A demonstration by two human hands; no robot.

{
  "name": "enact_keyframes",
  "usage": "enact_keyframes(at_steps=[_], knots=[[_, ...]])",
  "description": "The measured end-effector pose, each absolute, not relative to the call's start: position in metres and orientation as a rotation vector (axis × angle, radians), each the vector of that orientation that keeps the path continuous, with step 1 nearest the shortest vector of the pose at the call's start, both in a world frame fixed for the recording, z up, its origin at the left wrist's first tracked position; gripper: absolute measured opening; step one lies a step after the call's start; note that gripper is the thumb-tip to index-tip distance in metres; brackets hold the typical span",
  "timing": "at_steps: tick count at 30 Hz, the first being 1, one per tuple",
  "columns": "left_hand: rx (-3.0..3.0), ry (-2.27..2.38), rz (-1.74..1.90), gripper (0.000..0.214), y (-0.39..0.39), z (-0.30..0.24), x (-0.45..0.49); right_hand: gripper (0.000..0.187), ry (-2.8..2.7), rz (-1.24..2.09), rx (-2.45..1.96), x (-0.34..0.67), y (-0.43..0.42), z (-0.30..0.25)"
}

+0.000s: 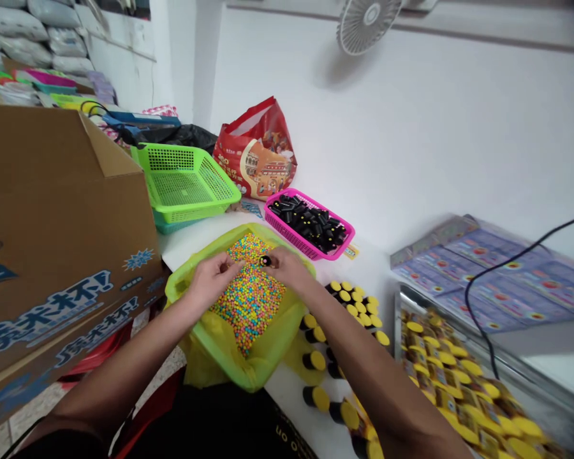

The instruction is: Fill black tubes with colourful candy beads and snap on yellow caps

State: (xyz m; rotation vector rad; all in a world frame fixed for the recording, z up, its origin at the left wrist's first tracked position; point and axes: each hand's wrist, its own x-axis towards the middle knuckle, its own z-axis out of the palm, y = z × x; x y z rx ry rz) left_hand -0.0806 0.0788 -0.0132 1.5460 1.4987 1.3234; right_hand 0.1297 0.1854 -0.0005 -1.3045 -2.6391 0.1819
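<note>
A yellow-green bin (249,373) lined with a thin yellow bag holds a heap of small multicoloured beads (249,299). Over the heap, my right hand (287,268) grips a small black cup (264,261), its round end facing left with bits of colour inside. My left hand (215,277) hovers at the left side of the beads, thumb and fingertips pinched together; whatever they hold is too small to make out. To the right of the bin stand several black cups with yellow lids (354,299), partly hidden by my right forearm.
Behind the bin, a pink basket (335,255) holds many black cups. A green basket (191,207) and a red bag (258,153) stand further back. A large cardboard box (67,242) borders the left. At right lie a metal tray (402,319) of yellow-lidded pieces, purple boxes (497,268) and a black cable (473,287).
</note>
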Motion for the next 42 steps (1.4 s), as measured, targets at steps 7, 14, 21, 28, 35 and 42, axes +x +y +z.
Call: enact_keyframes(at_steps=[7,14,21,28,35,42], knots=[[2.066,1.234,1.286,0.041,0.056,-0.011,-0.041,0.023,-2.059,0.634,-1.129,0.155,0.113,0.007],[1.993,1.130,1.188,0.016,0.027,-0.006,-0.005,0.026,-1.900,1.002,-1.102,0.180,0.046,0.023],[1.607,0.931,0.874,0.018,0.001,-0.005,0.037,0.017,-1.796,0.667,-1.911,0.323,0.006,0.032],[1.682,0.920,0.778,0.014,-0.004,-0.006,0.056,0.018,-1.778,0.397,-2.642,0.373,-0.036,-0.015],[1.781,0.919,0.752,0.015,-0.007,-0.019,0.058,0.019,-1.798,0.351,-2.626,0.370,-0.030,-0.037],[1.798,0.906,0.817,0.017,-0.008,-0.020,0.047,0.005,-1.449,0.311,-2.321,0.384,-0.030,-0.045]])
